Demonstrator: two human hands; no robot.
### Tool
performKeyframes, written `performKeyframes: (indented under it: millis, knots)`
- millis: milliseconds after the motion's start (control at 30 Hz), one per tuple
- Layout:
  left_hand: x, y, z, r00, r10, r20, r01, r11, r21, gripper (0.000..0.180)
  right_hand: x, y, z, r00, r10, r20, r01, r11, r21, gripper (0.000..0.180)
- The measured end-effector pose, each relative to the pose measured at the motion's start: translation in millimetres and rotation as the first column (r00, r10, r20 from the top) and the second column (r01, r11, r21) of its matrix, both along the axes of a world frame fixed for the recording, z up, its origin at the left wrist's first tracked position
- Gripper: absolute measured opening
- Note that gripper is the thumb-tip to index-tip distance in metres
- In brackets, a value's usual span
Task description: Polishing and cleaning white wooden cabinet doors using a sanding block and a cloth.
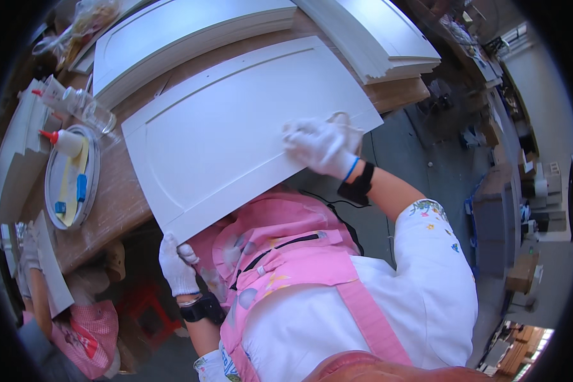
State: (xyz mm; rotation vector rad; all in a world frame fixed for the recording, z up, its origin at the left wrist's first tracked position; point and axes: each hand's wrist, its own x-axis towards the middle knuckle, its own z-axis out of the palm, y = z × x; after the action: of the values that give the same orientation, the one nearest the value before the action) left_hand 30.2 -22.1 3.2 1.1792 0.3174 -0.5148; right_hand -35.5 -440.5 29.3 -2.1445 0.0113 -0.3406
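Note:
A white cabinet door panel (248, 108) with a grooved frame lies partly on the wooden table, its near side jutting out over my lap. My left hand (177, 264), in a white knitted glove, grips the near left corner with fingers curled at the edge. Toward the right end, my right hand (318, 145), also gloved, presses on the panel's face. Its fingers are closed round a pale, cloth-like piece (344, 124) that shows beside them; the hand is slightly blurred.
Stacks of white panels stand at the back (191, 38) and back right (388, 38). On the table's left (118, 210) are a round tray (95, 181) with a red-tipped squeeze bottle (69, 143) and blue blocks, and a clear jar (99, 116). Another person's gloved hand (30, 248) holds a panel at lower left.

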Motion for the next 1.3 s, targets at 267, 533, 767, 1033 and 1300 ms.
performKeyframes:
  millis: [267,533,767,1033,1300]
  knots:
    - [-1,-7,12,0.998,-0.002,0.059,-0.01,0.98,0.201,0.026,-124,-214,59,0.407,-0.913,0.036,0.619,0.247,-0.746,0.033]
    - [13,1,6,0.957,-0.164,0.241,-0.037,0.753,0.657,0.037,-50,-39,87,0.955,-0.142,0.259,0.283,0.693,-0.662,0.016]
    - [11,1,12,0.964,-0.143,0.225,-0.029,0.784,0.62,0.035,-48,-45,41,0.988,-0.024,0.151,0.094,0.873,-0.478,0.021]
    - [13,2,12,0.955,-0.147,0.256,-0.035,0.804,0.593,0.037,-118,-201,55,0.523,-0.847,-0.09,0.482,0.382,-0.789,0.034]
    - [9,0,22,0.953,-0.148,0.266,-0.053,0.778,0.626,0.036,-6,-123,53,0.934,-0.344,-0.096,0.341,0.939,-0.047,0.037]
